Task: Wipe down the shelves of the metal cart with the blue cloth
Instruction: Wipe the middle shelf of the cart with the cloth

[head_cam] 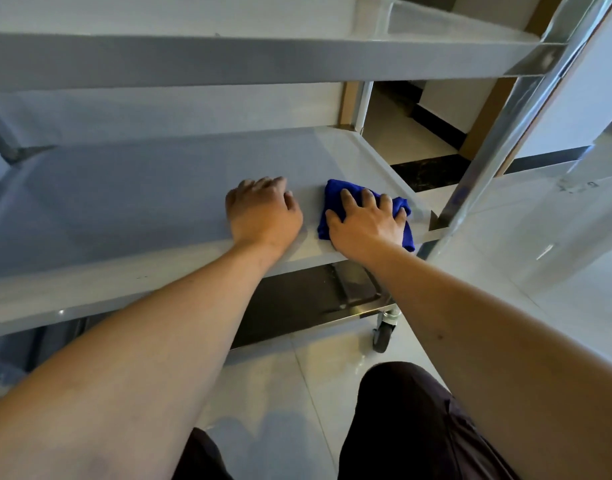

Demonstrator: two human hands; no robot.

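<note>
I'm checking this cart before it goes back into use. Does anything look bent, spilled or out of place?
Nothing stands out. The right hand presses the blue cloth flat on the middle shelf near its right corner, the left hand rests beside it, and the shelves look level and dry.

Head camera looks down, close over cart shelf (131,202).

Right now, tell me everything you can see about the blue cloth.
The blue cloth is a deep, saturated blue with a soft, fuzzy look, like microfibre. It lies bunched and folded, not spread flat, on the middle shelf of the metal cart, near the shelf's front right corner. The right hand presses on it with fingers spread, covering its middle, so only its edges show. The left hand rests on the shelf beside it, not touching.
</note>
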